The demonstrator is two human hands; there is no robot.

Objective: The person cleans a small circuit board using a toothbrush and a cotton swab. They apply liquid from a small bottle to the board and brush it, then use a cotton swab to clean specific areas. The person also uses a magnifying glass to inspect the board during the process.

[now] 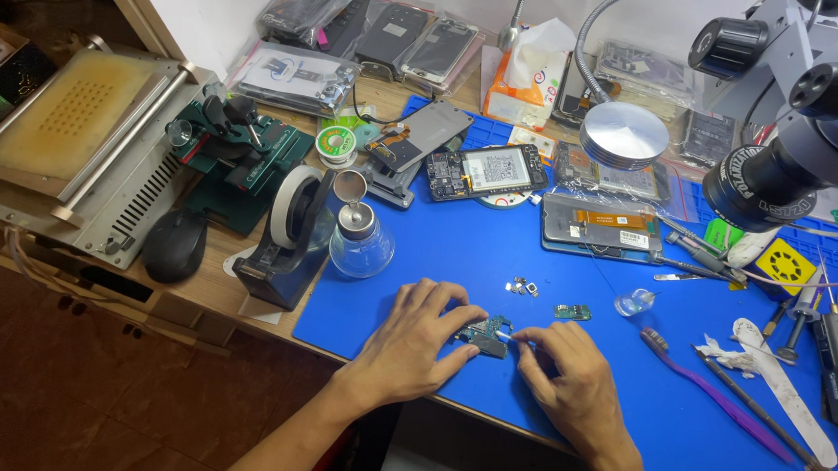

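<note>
A small dark circuit board [487,335] lies on the blue work mat [457,248] near its front edge. My left hand [414,341] rests on the mat, fingers curled over the board's left side and holding it. My right hand [567,374] pinches the board's right end with thumb and forefinger. A smaller green board piece [572,312] and several tiny metal parts [521,288] lie just beyond my hands.
An opened phone [487,169], a display panel [599,224] and a glass solvent bottle [360,237] sit further back. A microscope [801,115] hangs at the right, with a purple toothbrush [713,394] and tools beneath. A tape dispenser [291,241], mouse [174,245] and heating plate machine [76,148] stand left.
</note>
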